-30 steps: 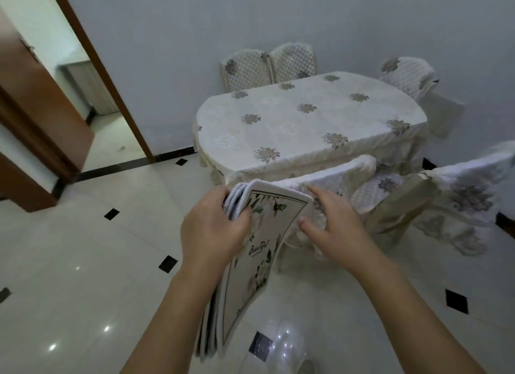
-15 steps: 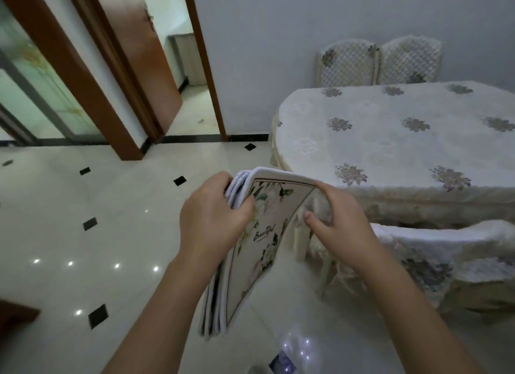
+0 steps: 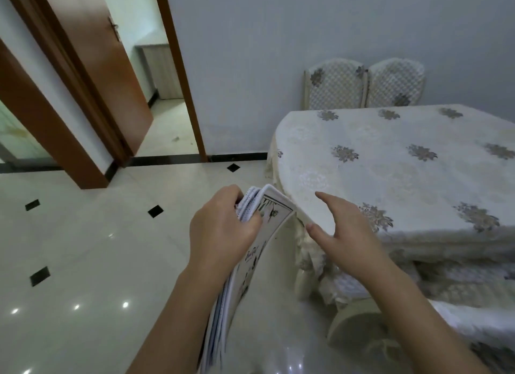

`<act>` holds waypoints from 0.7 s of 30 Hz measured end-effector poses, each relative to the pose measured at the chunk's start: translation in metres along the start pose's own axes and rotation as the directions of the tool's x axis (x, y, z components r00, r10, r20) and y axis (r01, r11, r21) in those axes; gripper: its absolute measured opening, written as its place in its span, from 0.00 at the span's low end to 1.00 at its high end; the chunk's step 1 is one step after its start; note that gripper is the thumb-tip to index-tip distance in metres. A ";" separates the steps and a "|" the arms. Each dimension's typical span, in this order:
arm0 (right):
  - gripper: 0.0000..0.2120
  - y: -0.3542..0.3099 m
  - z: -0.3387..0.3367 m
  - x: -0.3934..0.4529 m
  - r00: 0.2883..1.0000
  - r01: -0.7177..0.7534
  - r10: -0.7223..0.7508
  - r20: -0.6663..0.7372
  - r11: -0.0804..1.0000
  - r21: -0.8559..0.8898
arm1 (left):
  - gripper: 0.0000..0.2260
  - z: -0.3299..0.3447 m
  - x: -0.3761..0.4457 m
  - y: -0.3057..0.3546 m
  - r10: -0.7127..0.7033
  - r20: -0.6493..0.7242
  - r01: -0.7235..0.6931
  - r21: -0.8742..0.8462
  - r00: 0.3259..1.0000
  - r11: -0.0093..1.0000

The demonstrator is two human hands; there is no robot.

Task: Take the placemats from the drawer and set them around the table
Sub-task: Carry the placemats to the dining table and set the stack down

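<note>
Two hands show at the lower middle of the view. One stack of placemats (image 3: pixel 252 258) hangs on edge from the left hand (image 3: pixel 221 231), whose fingers and thumb curl round the upper corner of the stack; the exact count of mats cannot be told, though several white edges fan apart at the top. One mat faces right and carries a printed flower pattern inside a dark border line. The stack hangs above the floor (image 3: pixel 97 262), just left of the counter (image 3: pixel 390 164) and apart from it.

The right hand (image 3: pixel 344 235) holds nothing: its fingers are straight and slightly spread, with the thumb pointing toward the mats across a clear gap. It hovers over the near rounded edge of the counter; whether it touches the cloth cannot be told.

One counter stands at right, covered by one cream cloth with grey-gold flower motifs, about ten in view. Two chairs (image 3: pixel 362 83) with quilted covers stand side by side against the wall behind it. One more covered chair (image 3: pixel 459 312) sits tucked in at the near side, partly behind the right forearm.

One brown door (image 3: pixel 106 61) stands open at upper left. Six small black diamond tiles dot the glossy pale floor.
</note>
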State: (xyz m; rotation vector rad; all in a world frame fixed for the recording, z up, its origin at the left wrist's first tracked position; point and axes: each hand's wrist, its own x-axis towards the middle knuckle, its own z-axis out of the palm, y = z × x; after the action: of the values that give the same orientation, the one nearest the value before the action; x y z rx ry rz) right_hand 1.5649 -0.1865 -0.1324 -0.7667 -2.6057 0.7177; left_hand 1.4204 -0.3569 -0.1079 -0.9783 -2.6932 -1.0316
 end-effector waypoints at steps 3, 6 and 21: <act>0.29 0.002 0.001 0.031 0.997 -0.049 0.050 -0.052 0.999 0.002 | 0.10 0.011 0.042 0.000 0.058 0.016 -0.058 -0.023 0.998 0.998; 0.29 0.012 0.001 0.055 0.992 -0.107 0.108 -0.067 0.994 0.026 | 0.10 0.021 0.077 0.004 0.110 0.033 -0.108 -0.052 0.993 0.993; 0.30 0.121 -0.005 0.224 0.962 -0.234 0.248 -0.110 0.964 0.128 | 0.09 0.129 0.244 0.061 0.241 0.105 -0.232 -0.089 0.965 0.969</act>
State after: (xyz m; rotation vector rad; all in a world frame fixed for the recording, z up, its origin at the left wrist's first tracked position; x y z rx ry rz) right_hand 1.4372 0.0323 -0.1576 -1.0706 -2.3608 0.8484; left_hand 1.2810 -0.1105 -0.0986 -1.3743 -2.5560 -1.0653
